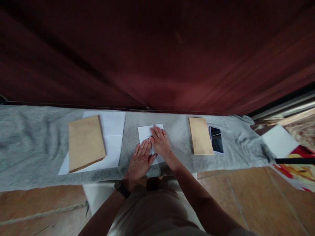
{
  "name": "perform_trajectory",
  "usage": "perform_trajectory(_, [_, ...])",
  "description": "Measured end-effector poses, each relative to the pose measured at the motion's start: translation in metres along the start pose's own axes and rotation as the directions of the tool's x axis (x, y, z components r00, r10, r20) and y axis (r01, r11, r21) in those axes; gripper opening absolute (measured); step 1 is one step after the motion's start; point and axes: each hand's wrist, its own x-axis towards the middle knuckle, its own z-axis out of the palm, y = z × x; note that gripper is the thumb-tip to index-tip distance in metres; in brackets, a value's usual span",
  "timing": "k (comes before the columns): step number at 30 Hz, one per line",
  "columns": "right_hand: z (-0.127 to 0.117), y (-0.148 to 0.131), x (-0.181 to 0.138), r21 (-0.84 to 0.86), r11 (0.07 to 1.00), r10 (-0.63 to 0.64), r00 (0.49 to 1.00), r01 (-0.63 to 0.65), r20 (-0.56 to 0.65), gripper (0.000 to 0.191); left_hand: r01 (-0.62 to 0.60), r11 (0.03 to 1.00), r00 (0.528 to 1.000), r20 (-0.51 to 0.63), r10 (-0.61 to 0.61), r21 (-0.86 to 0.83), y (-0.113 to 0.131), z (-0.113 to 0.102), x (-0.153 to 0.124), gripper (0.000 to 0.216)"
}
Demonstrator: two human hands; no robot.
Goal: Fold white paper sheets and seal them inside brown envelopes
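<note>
A white sheet of paper lies in front of me on the grey cloth, partly covered by both hands. My left hand rests flat on its left side, fingers stretched out. Across the middle of the paper lies my right hand, also flat with extended fingers, its edge close to the left fingertips. Whether the sheet is folded under my hands I cannot tell. To the left, brown paper envelopes sit in a stack on larger white sheets. A smaller brown stack lies to the right.
A phone lies beside the right brown stack. The grey cloth covers a narrow surface against a dark red panel. At the far right are a white sheet and a colourful printed item. Tiled floor shows below.
</note>
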Motion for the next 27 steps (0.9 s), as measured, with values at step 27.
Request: perform_trajectory(27, [-0.025, 0.011, -0.079, -0.037, 0.999, 0.004, 0.999, -0.005, -0.035, 0.055, 0.080, 0.997, 0.996, -0.036, -0.080, 0.002, -0.006, -0.003, -0.022, 0.068])
